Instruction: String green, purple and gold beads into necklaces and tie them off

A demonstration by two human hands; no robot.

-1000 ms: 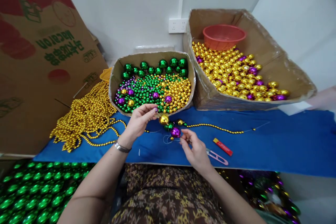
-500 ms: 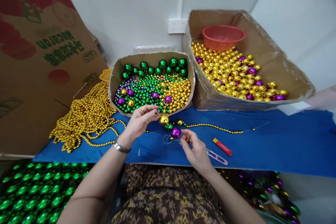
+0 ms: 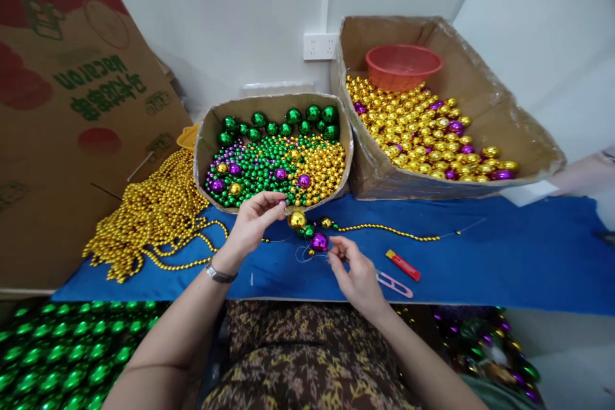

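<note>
My left hand (image 3: pixel 259 218) pinches a small purple bead (image 3: pixel 282 204) between thumb and fingertips, in front of the smaller box. Just right of it hangs a large gold ball (image 3: pixel 297 220), with green beads (image 3: pixel 308 229) clustered below. A large purple ball (image 3: pixel 319 242) lies against the fingertips of my right hand (image 3: pixel 354 272). Those fingers are closed on a clear thread (image 3: pixel 302 255), which loops left under the balls. A strand of small gold beads (image 3: pixel 389 229) runs from the cluster to the right, its thread end bare.
A box of mixed beads (image 3: pixel 346 166) stands behind my hands. Right of it, a larger box (image 3: pixel 494 96) holds gold balls and a red basin (image 3: pixel 403 67). Gold bead strands (image 3: pixel 144 218) are heaped left. Pink snips (image 3: pixel 396 284) and a red-yellow cutter (image 3: pixel 403 265) lie on the blue cloth (image 3: pixel 528 269).
The whole view has shifted slightly, so things appear a little further left. Both hands keep nearly the same pose and hold.
</note>
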